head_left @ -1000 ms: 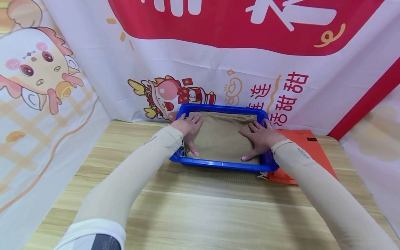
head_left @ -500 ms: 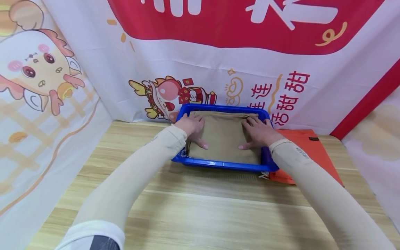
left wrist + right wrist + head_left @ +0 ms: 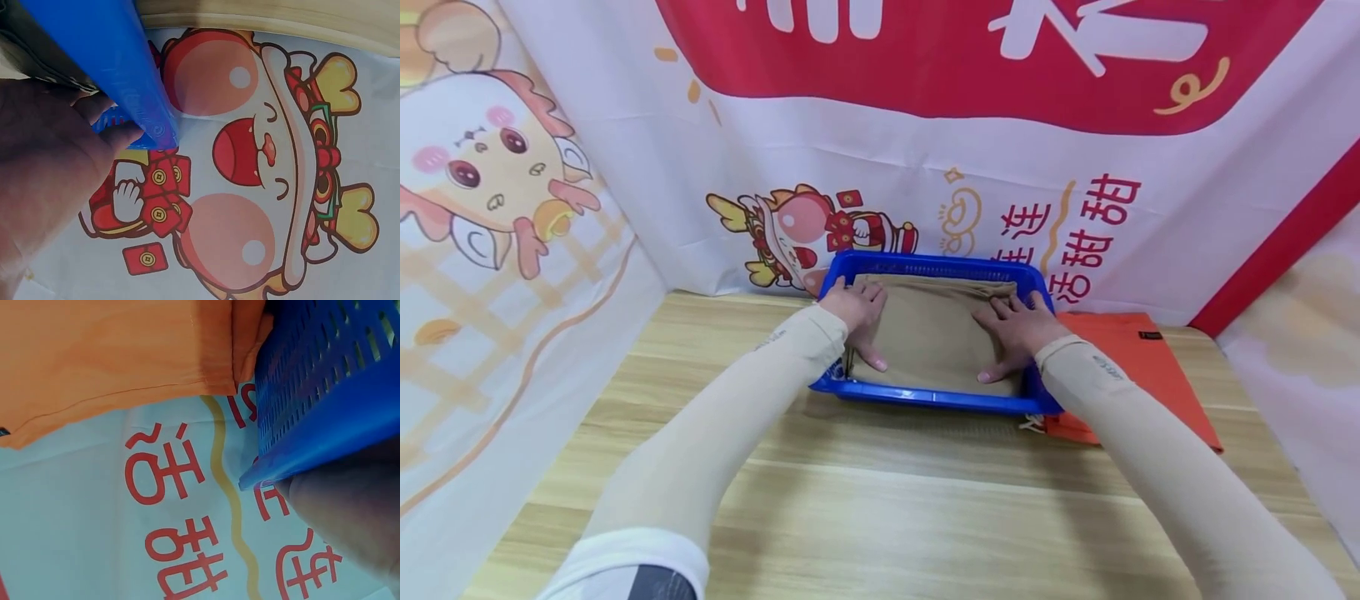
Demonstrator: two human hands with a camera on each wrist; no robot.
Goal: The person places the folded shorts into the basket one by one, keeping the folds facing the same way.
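While the left hand [image 3: 856, 309] and right hand [image 3: 1022, 328] lie spread on the brown cloth [image 3: 934, 327] inside the blue basket [image 3: 936, 396], light, even outward pressure should smooth it best.

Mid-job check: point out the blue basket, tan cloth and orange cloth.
Blue basket [image 3: 936, 397], head view, front rim.
Tan cloth [image 3: 931, 333], head view, middle of top.
Orange cloth [image 3: 112, 353], right wrist view, flat face.

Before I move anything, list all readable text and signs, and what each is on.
"活甜甜": red, on the backdrop.
"连": red, same backdrop; the character beside it is partly hidden by the basket.
Large white characters on the red panel: cut off at the frame edge.
Left sleeve, right sleeve, tag on the orange cloth: lettering too small.
Basket rim: faint raised marks, unreadable.
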